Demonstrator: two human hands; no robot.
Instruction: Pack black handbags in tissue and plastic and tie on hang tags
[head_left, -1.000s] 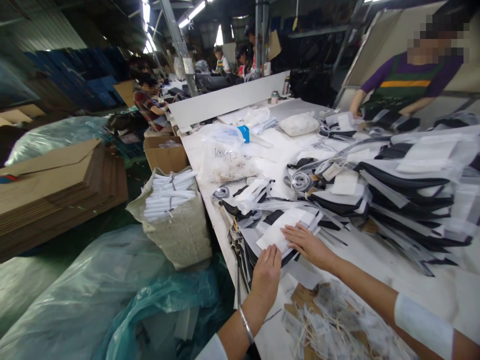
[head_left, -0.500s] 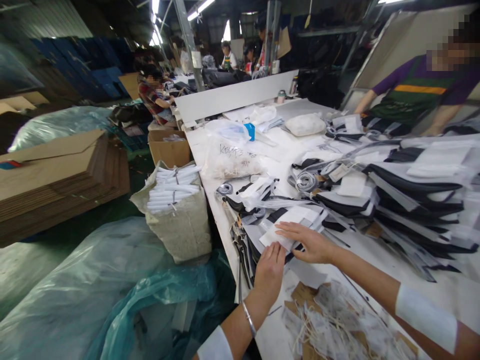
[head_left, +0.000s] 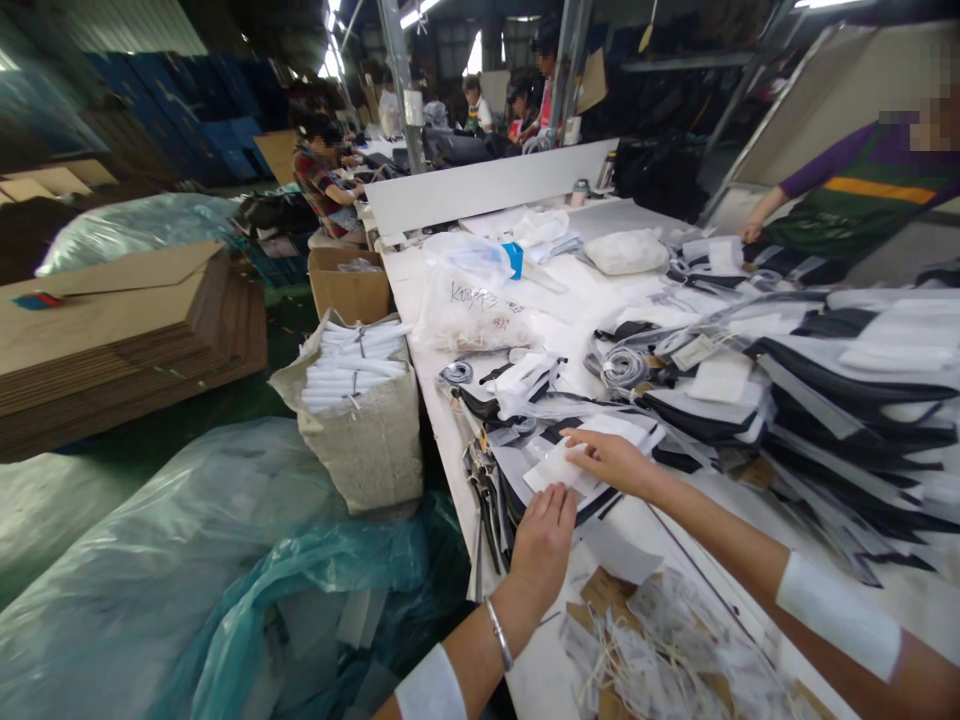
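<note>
My left hand (head_left: 545,535) lies with its fingers stretched out on the near edge of a flat white packet (head_left: 549,468). My right hand (head_left: 613,462), fingers loosely apart, rests over the packet's right side. Beneath the packet is a stack of grey and black bag-like pieces (head_left: 504,482) in clear plastic, near the table's left edge. Neither hand grips anything that I can see. Just in front of me lie several small clear packets with cords and brown cards (head_left: 652,640).
Higher piles of similar pieces (head_left: 825,400) fill the table's right side. Further back are a plastic bag (head_left: 469,315) with writing and a blue box (head_left: 513,261). A sack of white rolls (head_left: 367,440) stands left of the table. A co-worker (head_left: 862,200) is at the far right.
My right hand has lifted slightly and its fingers have curled a little over the packet. My left hand stays on the packet's edge. The view has shifted slightly left.
</note>
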